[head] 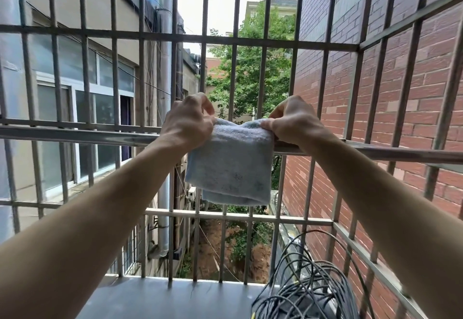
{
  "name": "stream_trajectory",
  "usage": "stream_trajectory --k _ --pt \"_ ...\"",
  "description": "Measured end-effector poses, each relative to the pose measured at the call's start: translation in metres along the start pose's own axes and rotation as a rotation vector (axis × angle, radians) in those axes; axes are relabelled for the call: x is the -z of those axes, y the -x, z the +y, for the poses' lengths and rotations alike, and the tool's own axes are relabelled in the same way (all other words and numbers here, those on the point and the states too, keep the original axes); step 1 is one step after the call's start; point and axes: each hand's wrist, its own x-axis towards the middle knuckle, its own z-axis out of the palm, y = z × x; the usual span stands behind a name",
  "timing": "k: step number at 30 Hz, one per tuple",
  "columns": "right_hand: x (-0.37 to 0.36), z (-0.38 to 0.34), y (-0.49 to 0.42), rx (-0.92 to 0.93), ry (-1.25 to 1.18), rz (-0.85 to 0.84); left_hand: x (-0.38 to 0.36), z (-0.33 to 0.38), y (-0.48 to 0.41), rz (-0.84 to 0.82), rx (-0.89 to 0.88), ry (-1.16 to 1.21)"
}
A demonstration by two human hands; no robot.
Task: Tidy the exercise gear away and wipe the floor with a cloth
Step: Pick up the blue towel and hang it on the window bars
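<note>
A pale blue cloth (230, 165) with grey stains hangs folded over a horizontal metal rail (75, 136) of a window cage. Both my arms reach forward to it. My left hand (186, 123) pinches the cloth's top left edge at the rail. My right hand (293, 122) pinches its top right edge, thumb on the near side. The cloth's lower part hangs free below the rail. No exercise gear is in view.
Metal bars (235, 80) close off the front and both sides. A grey ledge (160, 296) lies below, with a coil of dark cables (308, 291) at its right. A red brick wall (400, 108) stands to the right, a building with windows (82, 128) to the left.
</note>
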Motion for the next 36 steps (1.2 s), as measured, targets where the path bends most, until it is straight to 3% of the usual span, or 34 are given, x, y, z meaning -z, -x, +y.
stream_trajectory --k 5,21,25,28,36 --pt "-0.003 0.004 -0.003 0.025 0.0 0.002 -0.001 0.004 0.0 -0.043 -0.024 -0.021" --pt "-0.001 0.015 -0.004 0.074 0.14 -0.219 0.001 -0.012 0.009 -0.277 -0.026 -0.158" --pt "0.004 0.017 0.003 0.215 0.123 -0.267 0.001 -0.014 0.014 -0.218 -0.129 -0.116" --pt "0.005 0.022 0.011 0.36 0.147 -0.312 0.002 -0.015 0.023 -0.119 -0.308 -0.057" --pt "0.0 0.033 0.019 0.522 0.225 -0.198 0.004 -0.027 0.032 -0.12 -0.497 -0.136"
